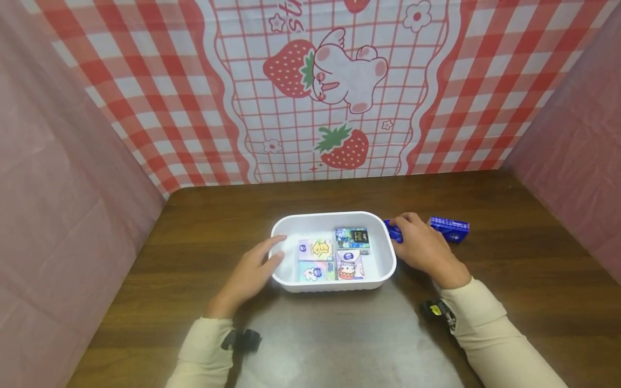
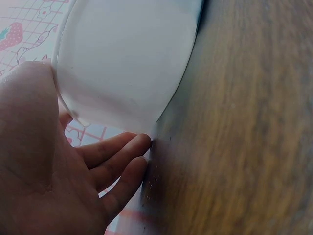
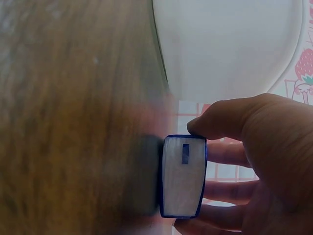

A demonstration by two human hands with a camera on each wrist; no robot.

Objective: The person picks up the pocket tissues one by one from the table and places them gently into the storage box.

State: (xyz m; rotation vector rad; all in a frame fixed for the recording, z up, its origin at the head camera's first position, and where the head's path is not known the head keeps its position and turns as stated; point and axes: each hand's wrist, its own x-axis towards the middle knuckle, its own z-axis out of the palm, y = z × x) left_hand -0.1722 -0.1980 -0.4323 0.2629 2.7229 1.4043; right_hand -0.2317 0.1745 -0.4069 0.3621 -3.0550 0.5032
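A white plastic basin (image 1: 335, 287) sits on the table with several small printed packs (image 1: 315, 249) lying flat inside; they look like pocket tissues. My left hand (image 1: 249, 272) is at the basin's left end, index finger and thumb at its rim and the other fingers loosely bent outside the wall. Beside the right end, my right hand (image 1: 422, 245) holds a blue tissue pack (image 3: 183, 178) between thumb and fingers. Its pale end with blue edges faces the right wrist camera. From above, the hand hides part of that pack.
Another blue pack (image 1: 451, 230) lies to the right of my right hand. The brown wooden table (image 1: 204, 231) meets a red-and-white strawberry cloth (image 1: 339, 108) at the back. Pink cloth (image 1: 63, 188) hangs at both sides.
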